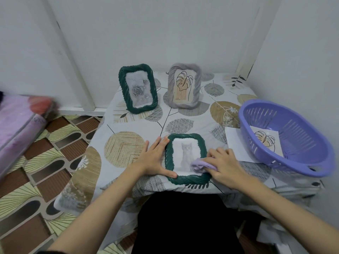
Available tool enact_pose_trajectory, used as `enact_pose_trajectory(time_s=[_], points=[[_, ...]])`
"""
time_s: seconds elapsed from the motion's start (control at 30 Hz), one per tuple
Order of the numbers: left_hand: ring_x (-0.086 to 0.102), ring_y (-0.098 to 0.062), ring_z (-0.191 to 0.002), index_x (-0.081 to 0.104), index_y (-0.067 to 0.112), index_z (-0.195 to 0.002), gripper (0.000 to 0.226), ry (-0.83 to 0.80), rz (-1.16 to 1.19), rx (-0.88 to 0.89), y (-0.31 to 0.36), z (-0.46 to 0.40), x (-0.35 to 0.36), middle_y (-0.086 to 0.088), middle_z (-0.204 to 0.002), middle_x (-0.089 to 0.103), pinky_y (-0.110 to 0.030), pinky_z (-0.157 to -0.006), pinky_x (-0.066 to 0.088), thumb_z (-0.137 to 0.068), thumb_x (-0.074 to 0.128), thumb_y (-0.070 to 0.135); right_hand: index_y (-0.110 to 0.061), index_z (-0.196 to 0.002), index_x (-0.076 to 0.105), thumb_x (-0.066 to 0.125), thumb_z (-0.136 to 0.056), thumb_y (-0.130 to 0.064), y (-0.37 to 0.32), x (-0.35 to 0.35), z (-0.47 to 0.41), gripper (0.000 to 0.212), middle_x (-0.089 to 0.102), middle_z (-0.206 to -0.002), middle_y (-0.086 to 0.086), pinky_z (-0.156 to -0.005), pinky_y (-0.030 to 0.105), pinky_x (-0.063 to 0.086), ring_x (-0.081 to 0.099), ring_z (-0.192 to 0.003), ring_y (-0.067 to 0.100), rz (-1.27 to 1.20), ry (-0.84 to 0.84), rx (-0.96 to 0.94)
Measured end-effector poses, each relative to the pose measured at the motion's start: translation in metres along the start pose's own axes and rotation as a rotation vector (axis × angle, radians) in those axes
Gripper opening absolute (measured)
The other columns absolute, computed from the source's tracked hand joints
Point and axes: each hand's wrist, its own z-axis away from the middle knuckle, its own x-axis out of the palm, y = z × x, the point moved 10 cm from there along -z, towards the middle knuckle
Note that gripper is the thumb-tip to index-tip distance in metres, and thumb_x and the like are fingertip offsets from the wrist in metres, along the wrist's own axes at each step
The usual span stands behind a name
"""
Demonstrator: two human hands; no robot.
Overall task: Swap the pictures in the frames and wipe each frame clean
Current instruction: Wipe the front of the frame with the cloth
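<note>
Head view: a green frame point(187, 177) with a cat picture point(186, 154) lies flat at the table's point(128, 125) near edge. The left hand point(156, 158) rests with straight fingers against its left rim, thumb on the lower corner. The right hand point(222, 163) grips a lilac cloth point(199, 165), pressing it on the glass (lower right). Behind stand a second green frame point(138, 88) and a grey frame point(184, 86). A purple basket point(286, 136), right, holds a leaf print point(266, 140).

White walls point(165, 30) meeting in corner, white vertical trim point(73, 70) at left. Patterned brown-cream floor point(36, 162). Low table under leaf-print cloth point(124, 149). Purple bedding point(16, 125) far left.
</note>
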Motion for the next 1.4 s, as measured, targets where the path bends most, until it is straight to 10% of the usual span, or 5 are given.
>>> enact_pose_trajectory(time_s=[0.63, 0.87, 1.1, 1.27, 1.4], points=[[-0.015, -0.011, -0.144, -0.009, 0.021, -0.148, 0.149, 0.007, -0.033, 0.001, 0.001, -0.001, 0.001, 0.008, -0.157, -0.012, -0.049, -0.116, -0.012, -0.028, 0.039, 0.095, -0.028, -0.134, 0.043, 0.04, -0.093, -0.029, -0.048, 0.036, -0.069, 0.041, 0.046, -0.118, 0.003, -0.085, 0.038, 0.026, 0.04, -0.109, 0.025, -0.004, -0.081, 0.11], [-0.015, -0.011, -0.144, -0.009, 0.023, -0.148, 0.154, -0.003, -0.014, -0.001, 0.0, -0.002, 0.001, 0.005, -0.158, -0.009, -0.048, -0.116, -0.013, -0.021, 0.026, 0.102, -0.049, -0.13, 0.042, 0.008, -0.073, -0.077, -0.038, 0.023, -0.006, 0.072, 0.041, -0.096, -0.003, -0.079, 0.033, 0.027, 0.041, -0.097, 0.017, -0.112, -0.234, 0.1], [-0.019, -0.013, -0.143, -0.009, 0.024, -0.148, 0.149, -0.048, 0.07, -0.032, 0.002, 0.002, 0.001, 0.004, -0.158, -0.011, -0.047, -0.116, -0.015, -0.031, 0.049, 0.094, -0.044, -0.133, 0.041, 0.049, -0.088, -0.029, -0.003, 0.022, -0.01, 0.048, 0.052, -0.108, 0.007, -0.094, 0.034, 0.032, 0.043, -0.111, 0.024, -0.231, -0.356, 0.296], [-0.019, -0.017, -0.144, -0.005, 0.023, -0.149, 0.12, -0.077, 0.108, -0.082, 0.005, 0.006, -0.001, 0.002, -0.157, -0.012, -0.046, -0.116, -0.014, -0.064, 0.071, 0.061, -0.021, -0.132, 0.046, 0.06, -0.078, -0.001, 0.04, -0.012, -0.007, 0.059, 0.052, -0.081, 0.0, -0.06, 0.012, 0.036, 0.047, -0.068, 0.013, -0.708, 0.043, 0.58], [0.008, -0.019, -0.146, 0.039, 0.036, -0.133, 0.047, 0.269, 0.641, -0.025, 0.03, 0.013, -0.053, 0.0, -0.153, 0.024, -0.043, -0.118, 0.007, -0.088, 0.054, 0.04, -0.013, -0.124, 0.049, 0.072, -0.075, -0.003, 0.054, -0.013, 0.0, 0.055, 0.061, -0.093, 0.013, -0.069, 0.026, 0.047, 0.058, -0.08, 0.021, -1.095, 0.231, 0.784]])
